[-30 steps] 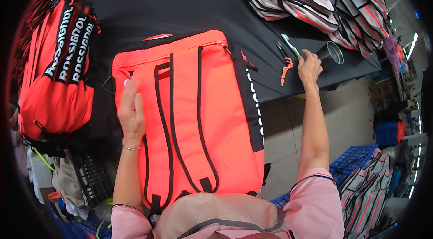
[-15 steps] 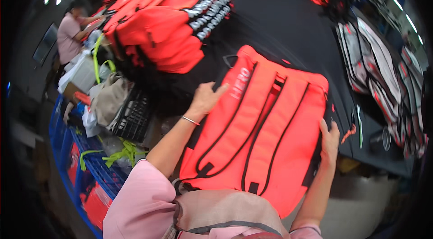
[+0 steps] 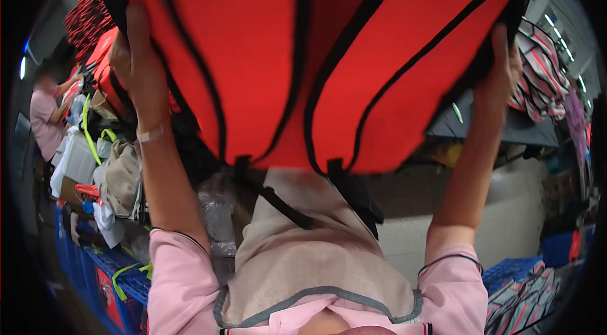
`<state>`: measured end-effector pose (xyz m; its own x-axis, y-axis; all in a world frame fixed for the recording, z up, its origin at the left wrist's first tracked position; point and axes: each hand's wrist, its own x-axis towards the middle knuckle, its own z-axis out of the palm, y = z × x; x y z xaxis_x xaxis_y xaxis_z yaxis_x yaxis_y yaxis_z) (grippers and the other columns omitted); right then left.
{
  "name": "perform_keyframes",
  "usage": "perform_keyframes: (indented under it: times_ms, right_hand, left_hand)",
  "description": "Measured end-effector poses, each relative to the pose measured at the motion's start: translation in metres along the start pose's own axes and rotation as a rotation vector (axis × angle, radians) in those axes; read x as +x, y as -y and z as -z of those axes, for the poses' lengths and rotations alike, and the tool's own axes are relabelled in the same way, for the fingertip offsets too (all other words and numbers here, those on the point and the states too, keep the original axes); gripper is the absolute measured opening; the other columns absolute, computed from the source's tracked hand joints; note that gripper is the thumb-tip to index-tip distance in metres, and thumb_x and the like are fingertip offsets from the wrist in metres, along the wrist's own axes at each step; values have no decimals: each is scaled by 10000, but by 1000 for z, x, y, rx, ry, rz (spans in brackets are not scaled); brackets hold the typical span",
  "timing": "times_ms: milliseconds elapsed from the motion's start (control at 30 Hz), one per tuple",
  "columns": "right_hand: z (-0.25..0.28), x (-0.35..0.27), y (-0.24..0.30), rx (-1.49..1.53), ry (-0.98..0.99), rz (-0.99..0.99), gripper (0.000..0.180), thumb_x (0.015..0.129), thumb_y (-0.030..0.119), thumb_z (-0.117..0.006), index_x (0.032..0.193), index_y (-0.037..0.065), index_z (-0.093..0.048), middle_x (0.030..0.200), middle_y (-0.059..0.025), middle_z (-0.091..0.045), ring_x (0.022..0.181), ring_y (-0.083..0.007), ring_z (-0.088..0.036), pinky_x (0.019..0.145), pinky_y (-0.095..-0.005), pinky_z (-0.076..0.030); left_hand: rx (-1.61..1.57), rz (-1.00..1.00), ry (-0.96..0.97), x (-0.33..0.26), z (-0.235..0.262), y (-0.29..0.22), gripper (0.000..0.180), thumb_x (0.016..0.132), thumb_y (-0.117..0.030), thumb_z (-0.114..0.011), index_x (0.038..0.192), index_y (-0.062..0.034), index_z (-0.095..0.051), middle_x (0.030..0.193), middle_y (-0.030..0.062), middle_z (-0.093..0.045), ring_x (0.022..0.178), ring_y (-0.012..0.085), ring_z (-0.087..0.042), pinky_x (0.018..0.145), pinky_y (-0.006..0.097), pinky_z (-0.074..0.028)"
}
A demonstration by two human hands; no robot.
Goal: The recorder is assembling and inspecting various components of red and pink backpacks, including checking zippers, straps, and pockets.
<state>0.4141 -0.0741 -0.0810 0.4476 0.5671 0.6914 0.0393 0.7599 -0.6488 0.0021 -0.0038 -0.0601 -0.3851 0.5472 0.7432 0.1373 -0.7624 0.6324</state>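
Observation:
A bright red backpack (image 3: pixel 215 19) fills the upper middle, raised close to the camera with its black-edged shoulder straps (image 3: pixel 379 50) facing me. Two dark strap ends (image 3: pixel 288 207) dangle from its lower edge. Along its left side, my left hand (image 3: pixel 139 63) grips the dark side panel, thumb lying up the near face. At the opposite side my right hand (image 3: pixel 502 69) clasps the edge the same way. The fingers of both hands are partly hidden behind the bag. Its top runs out of the picture.
Beyond the bag, a dark table (image 3: pixel 518 127) carries grey striped bags (image 3: pixel 540 73) at right. Red items (image 3: pixel 88 28) are piled at far left, near a person in pink (image 3: pixel 49 114). Blue crates (image 3: pixel 117 265) stand at lower left; a beige cloth (image 3: pixel 120 174) lies above them.
The backpack has come up off the table toward the camera, lifted between both hands. My hands, earlier resting at its sides, have risen and closed on its edges.

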Motion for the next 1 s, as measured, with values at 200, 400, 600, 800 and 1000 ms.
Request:
perform_keyframes:
  times_ms: [200,400,600,800,1000]
  right_hand:
    - [-26,54,-3,-510,30,-37,266,887,248,-719,853,-14,-689,774,-25,-668,649,-98,-555,660,-242,-445]
    - [64,121,-15,-651,129,-85,321,946,253,-607,1108,-19,-664,804,-48,-657,612,-171,-559,776,-329,-464]
    - [8,56,32,137,212,-192,424,932,300,-661,1203,-22,-612,1119,-108,-689,980,-178,-683,827,-309,-563]
    - [17,20,0,-91,133,-328,388,911,287,-694,1121,-37,-650,1044,-76,-707,873,-140,-687,781,-270,-549]
    - [36,-51,-71,-279,10,-392,356,907,281,-702,1123,-1,-676,1055,-45,-689,933,-134,-638,870,-285,-502]
  left_hand:
    - [411,-249,263,88,-6,59,387,1034,-333,-475,1098,19,-623,897,11,-642,750,101,-573,739,297,-508]
    - [-10,71,192,93,-24,63,502,982,-493,-523,1028,-16,-671,956,38,-677,699,88,-595,620,236,-496]
    - [-148,45,312,111,31,86,526,982,-508,-514,1065,-10,-660,986,29,-667,829,88,-608,728,257,-500]
    - [-9,574,286,47,-14,44,544,978,-509,-520,1209,-30,-634,1009,19,-675,817,90,-615,763,253,-498]
    - [496,596,684,-15,-8,143,561,989,-475,-506,1187,35,-629,1075,96,-689,905,143,-653,828,273,-501]
